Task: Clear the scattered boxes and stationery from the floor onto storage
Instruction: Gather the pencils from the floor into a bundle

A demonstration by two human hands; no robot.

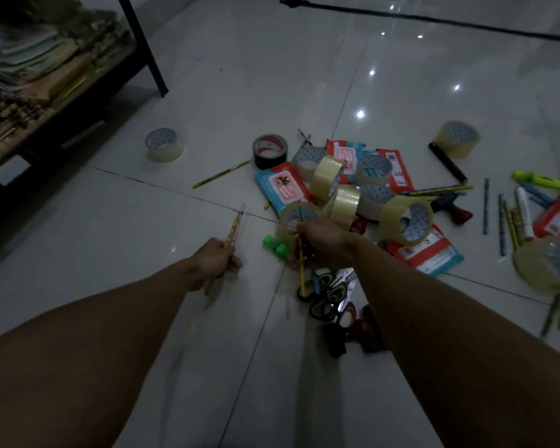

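The white tiled floor [272, 76] carried most of the clutter, and a low shelf unit [78, 92] stacked with paper goods stood at the far left, well apart from the heap. That shelf looked like the likely storage.

The heap itself sat to the right of centre: clear packing tape rolls [404, 219] piled over flat wet-wipe packs [282, 189], with a black tape roll [270, 151] at its far edge and one lone clear roll [164, 144] off toward the shelf. The rolls would likely be light, rigid and smooth, easiest taken through the core or across the rim; the wipe packs looked soft and slippery, better pinched at an edge. Scissors [332, 294] lay just beneath the right forearm, and should be lifted by the handles. More pencils and markers [511, 218] were scattered at the far right.

The right hand [324, 244] was curled around a yellow pencil [301, 270], which ran down out of the fist toward the scissors; the hand rested against the nearest tape roll. The left hand [215, 261] gripped a second, patterned pencil [235, 226] near its lower part, the upper length standing clear above the fingers. Pencils are light and stiff, so a mid-shaft pinch should serve. A green block [275, 247], perhaps an eraser, lay between the two hands, touched by neither.
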